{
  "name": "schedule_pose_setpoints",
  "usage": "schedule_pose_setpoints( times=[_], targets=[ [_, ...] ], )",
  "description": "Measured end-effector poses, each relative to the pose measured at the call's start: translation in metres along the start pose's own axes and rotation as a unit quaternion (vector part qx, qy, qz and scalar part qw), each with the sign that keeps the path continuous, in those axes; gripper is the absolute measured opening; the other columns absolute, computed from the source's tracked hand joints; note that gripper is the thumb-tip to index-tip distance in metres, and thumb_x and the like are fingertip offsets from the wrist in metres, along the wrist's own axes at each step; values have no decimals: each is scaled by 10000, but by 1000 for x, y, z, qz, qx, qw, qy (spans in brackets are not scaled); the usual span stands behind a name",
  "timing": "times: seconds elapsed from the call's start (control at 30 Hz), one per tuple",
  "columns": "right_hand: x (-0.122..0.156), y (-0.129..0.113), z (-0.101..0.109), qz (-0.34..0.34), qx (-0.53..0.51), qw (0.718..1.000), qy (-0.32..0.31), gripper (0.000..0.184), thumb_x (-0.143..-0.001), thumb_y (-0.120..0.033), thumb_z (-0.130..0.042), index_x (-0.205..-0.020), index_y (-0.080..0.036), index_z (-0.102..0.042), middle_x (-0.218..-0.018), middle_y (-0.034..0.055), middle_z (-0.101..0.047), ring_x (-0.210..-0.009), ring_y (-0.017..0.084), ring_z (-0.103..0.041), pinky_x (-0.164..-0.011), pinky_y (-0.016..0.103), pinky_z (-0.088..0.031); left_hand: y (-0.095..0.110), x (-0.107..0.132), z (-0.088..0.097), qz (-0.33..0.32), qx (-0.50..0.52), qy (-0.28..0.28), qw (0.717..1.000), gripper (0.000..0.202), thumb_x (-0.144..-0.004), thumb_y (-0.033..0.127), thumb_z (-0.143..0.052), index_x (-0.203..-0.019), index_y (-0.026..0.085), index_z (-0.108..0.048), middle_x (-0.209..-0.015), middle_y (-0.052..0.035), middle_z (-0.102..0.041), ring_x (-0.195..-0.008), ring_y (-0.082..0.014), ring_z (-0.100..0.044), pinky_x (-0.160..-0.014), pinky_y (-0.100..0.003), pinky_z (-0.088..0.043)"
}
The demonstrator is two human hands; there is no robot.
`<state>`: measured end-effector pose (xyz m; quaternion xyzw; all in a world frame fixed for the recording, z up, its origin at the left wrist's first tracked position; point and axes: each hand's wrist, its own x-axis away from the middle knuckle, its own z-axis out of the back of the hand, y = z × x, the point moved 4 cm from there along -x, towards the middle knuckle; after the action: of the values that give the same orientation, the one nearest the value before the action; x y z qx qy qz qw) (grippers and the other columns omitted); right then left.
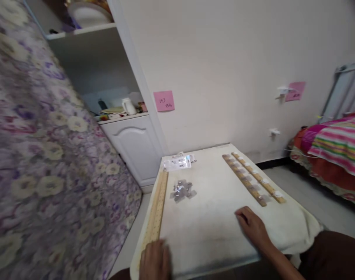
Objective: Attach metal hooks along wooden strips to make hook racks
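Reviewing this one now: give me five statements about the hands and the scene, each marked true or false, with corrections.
1. The left hand is by the near end of the plain wooden strips. True.
2. The right hand rests on the shiny greyish cluster. False: it is apart from the cluster, on the right-hand part of the table.
3. Two strips bearing small pieces lie on the table's right side. True.
4. Both pink notes lie on the table. False: they are up on the wall.
5. A white jug stands inside the open cabinet. True.
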<state>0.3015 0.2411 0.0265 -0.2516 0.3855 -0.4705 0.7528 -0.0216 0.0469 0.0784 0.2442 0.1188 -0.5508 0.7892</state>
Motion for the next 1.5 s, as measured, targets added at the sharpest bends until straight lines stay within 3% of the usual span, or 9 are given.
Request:
schedule_pose_setpoints(
  times=[0.1,0.27,0.63,0.93,1.03,1.2,1.3,1.4,1.5],
  targets=[
    [2,6,-3,-2,2,1000,-20,203,-852,-338,-411,-829,-228,-580,-868,54,-619,-836,211,-588,-776,328,-463,-19,2,10,47,-103,15,993,251,-860,345,-443,-973,181,-595,-912,-68,-598,-812,-221,-535,-762,-354,-427],
    [4,13,-7,-6,17,999,-30,241,-858,-399,-408,-839,-237,-586,-885,50,-629,-834,213,-601,-780,328,-467,-16,4,10,84,-188,-11,978,232,-857,301,-439,-943,152,-595,-866,-71,-564,-796,-228,-517,-729,-343,-399],
    [5,13,-8,-15,20,999,-35,249,-866,-418,-403,-867,-248,-584,-905,53,-645,-845,219,-619,-795,333,-480,-46,-5,12,7,-29,-192,981,344,-823,202,-465,-1149,234,-570,-1106,-58,-581,-1036,-203,-523,-932,-320,-404],
    [6,2,-1,-5,18,1000,-17,260,-850,-414,-413,-846,-245,-610,-896,44,-658,-831,204,-627,-745,299,-491,-17,-7,12,-22,-81,-215,973,292,-888,344,-434,-1112,244,-592,-1103,-68,-599,-972,-199,-585,-860,-291,-444],
    [6,1,-1,-2,18,1000,-19,272,-853,-419,-407,-844,-235,-608,-891,46,-654,-833,202,-625,-767,304,-491,-9,-9,4,35,-107,-205,972,384,-907,382,-373,-1225,207,-498,-1206,-101,-556,-992,-199,-601,-830,-286,-460],
    [6,7,-4,-4,21,999,-29,269,-859,-417,-400,-858,-237,-601,-903,53,-653,-843,212,-625,-787,321,-492,-1,-23,-13,124,-164,-224,953,541,-893,299,-365,-1388,99,-270,-1324,-195,-481,-1075,-255,-588,-845,-333,-453],
    [6,10,-6,-1,15,999,-36,271,-861,-422,-400,-870,-238,-598,-907,54,-649,-851,212,-624,-799,322,-489,4,-34,-17,158,-140,-220,952,500,-866,272,-382,-1330,90,-335,-1224,-193,-557,-937,-267,-640,-782,-361,-455],
    [6,10,-6,-3,12,999,-35,269,-863,-414,-399,-865,-236,-600,-903,53,-648,-847,210,-622,-789,315,-490,9,-41,-14,177,-100,-200,958,323,-834,281,-400,-1093,117,-504,-1024,-153,-646,-879,-280,-646,-769,-378,-443],
    [6,9,-6,-5,10,999,-33,259,-859,-401,-406,-865,-237,-607,-906,53,-651,-840,209,-620,-784,314,-489,10,-45,-6,204,-51,-178,961,232,-833,335,-381,-902,168,-526,-888,-119,-671,-843,-269,-647,-736,-359,-443]
  ],
)
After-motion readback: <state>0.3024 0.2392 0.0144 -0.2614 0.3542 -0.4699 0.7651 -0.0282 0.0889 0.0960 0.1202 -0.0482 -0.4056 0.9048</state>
